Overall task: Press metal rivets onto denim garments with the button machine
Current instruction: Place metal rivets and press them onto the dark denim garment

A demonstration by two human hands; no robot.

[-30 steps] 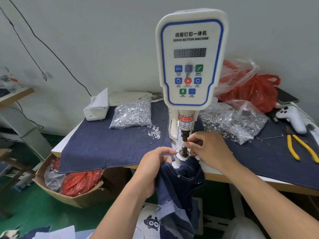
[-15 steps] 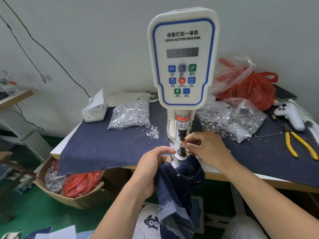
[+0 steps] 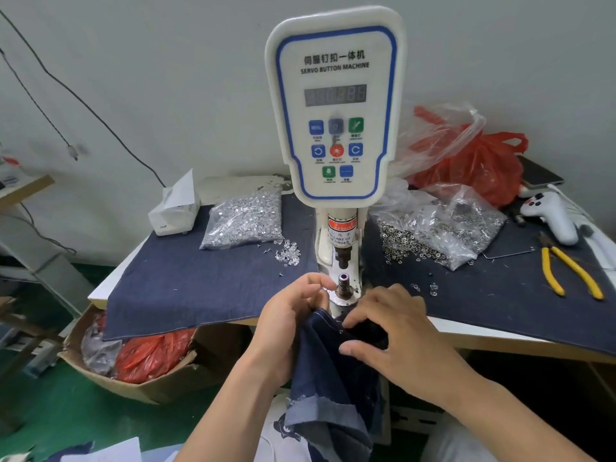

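Observation:
The white servo button machine stands at the table's front edge, its lower die post bare and in plain sight. A dark denim garment hangs below the die, over the table edge. My left hand grips the garment's left upper edge, fingers curled near the die. My right hand lies on the garment's right side, fingers bent and pinching the fabric just below the die. A clear bag of silver rivets lies left of the machine, and a bag of ring-shaped rivet parts lies right of it.
Blue denim cloth covers the table. A tissue box sits at the back left, a red plastic bag at the back right. Yellow-handled pliers and a white controller lie far right. A cardboard box stands under the table.
My right hand has come down from the die post onto the denim, leaving the die uncovered. My left hand has stayed on the garment's edge.

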